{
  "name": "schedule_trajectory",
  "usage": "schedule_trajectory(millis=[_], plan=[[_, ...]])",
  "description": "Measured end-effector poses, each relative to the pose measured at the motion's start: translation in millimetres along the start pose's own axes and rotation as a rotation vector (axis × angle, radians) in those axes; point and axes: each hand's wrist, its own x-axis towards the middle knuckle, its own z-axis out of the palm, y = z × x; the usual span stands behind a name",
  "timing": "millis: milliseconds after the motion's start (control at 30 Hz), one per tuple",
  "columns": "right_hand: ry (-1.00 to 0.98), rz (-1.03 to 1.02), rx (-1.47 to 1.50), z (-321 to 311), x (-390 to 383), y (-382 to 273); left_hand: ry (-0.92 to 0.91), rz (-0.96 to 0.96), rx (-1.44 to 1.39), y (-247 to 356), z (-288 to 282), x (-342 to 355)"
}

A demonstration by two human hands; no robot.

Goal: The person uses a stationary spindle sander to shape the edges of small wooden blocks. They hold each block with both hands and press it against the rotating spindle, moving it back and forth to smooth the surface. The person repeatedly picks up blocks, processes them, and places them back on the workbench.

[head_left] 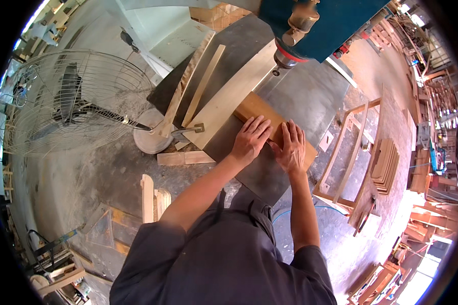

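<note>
A brown wooden board (256, 107) lies flat on the dark metal machine table (310, 96), its far left end against a long pale wooden board (234, 84). My left hand (250, 141) rests on its middle, fingers stretched over the top face. Close beside it, my right hand (291, 148) lies on the nearer right part, fingers straight and the thumb by the board's near edge. Beyond my hands, a drill-like spindle (285, 58) with a short bit hangs above the table, apart from the brown board. What lies under my palms is hidden.
A metal clamp (194, 128) sits on the pale board's near end, with narrow wooden strips (203, 86) alongside. A large wire-caged fan (76, 104) stands left. On the right are a wooden frame (348, 152) and a stack of wooden pieces (385, 166).
</note>
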Motion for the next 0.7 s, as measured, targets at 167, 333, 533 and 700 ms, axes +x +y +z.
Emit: schedule_trajectory(millis=[167,333,533,700], plan=[[0.014,0.24,-0.293,-16.5,-33.6,16.1,-0.051,0.017,-0.016,-7.0,7.4,4.0],[0.07,0.237,-0.222,-6.6,-34.5,31.6,-0.208,0.092,-0.107,-4.9,15.8,23.7],[0.094,0.188,-0.244,-7.6,-16.3,44.2,-0.336,0.14,0.0,-4.7,37.9,56.2],[0.092,0.173,-0.277,-10.2,-5.0,50.6,-0.378,0.186,-0.061,-8.3,53.8,70.0]])
